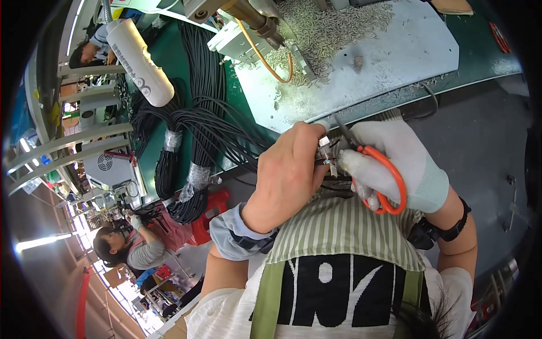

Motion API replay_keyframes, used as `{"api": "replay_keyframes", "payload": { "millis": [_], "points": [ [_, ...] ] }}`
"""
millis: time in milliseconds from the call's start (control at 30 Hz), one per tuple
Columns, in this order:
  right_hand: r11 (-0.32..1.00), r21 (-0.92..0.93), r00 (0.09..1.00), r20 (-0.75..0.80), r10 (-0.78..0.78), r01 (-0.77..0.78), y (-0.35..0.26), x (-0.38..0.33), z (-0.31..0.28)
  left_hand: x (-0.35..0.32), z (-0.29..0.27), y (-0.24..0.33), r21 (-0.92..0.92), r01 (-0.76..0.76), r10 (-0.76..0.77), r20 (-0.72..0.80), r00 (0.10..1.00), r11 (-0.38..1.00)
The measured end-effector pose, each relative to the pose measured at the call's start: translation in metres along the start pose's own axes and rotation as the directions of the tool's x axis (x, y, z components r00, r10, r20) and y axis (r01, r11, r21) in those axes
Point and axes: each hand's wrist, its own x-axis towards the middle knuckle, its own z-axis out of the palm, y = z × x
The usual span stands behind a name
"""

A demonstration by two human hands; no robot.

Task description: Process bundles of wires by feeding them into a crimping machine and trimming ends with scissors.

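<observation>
Past the loose hair [420, 321], steady the cable end [327, 162] pinched in the left hand [288, 169], just short of the bench [480, 42]; with the orange scissors [401, 181] gripped in the right hand [389, 155], angle the blades [344, 130] away from skin.

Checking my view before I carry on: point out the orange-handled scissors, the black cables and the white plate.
Orange-handled scissors [400, 182]: head view, on a handle loop.
Black cables [203, 63]: head view, on the bundle's upper stretch.
White plate [411, 52]: head view, on its bare right part.
</observation>
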Motion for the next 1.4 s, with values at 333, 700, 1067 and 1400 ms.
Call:
{"api": "replay_keyframes", "payload": {
  "millis": [333,700,1067,1400],
  "points": [
    [0.678,-0.603,0.781,-0.141,-0.609,0.421,0.015,0.006,0.014,-0.006,-0.012,-0.001,-0.761,0.283,-0.298,0.124,0.946,0.584],
    [0.246,-0.920,0.580,-0.025,-0.815,0.305,0.032,0.011,0.032,-0.003,-0.006,0.003,-0.809,0.262,-0.454,-0.006,0.891,0.526],
    [0.491,-0.726,0.664,-0.065,-0.745,0.481,0.030,0.009,0.029,-0.006,0.001,-0.003,-0.568,-0.008,-0.148,-0.228,0.962,0.823],
    [0.281,-0.900,0.533,-0.065,-0.844,0.334,0.029,0.017,0.025,-0.002,0.000,0.002,-0.712,0.254,-0.384,-0.024,0.923,0.654]
  ]
}}
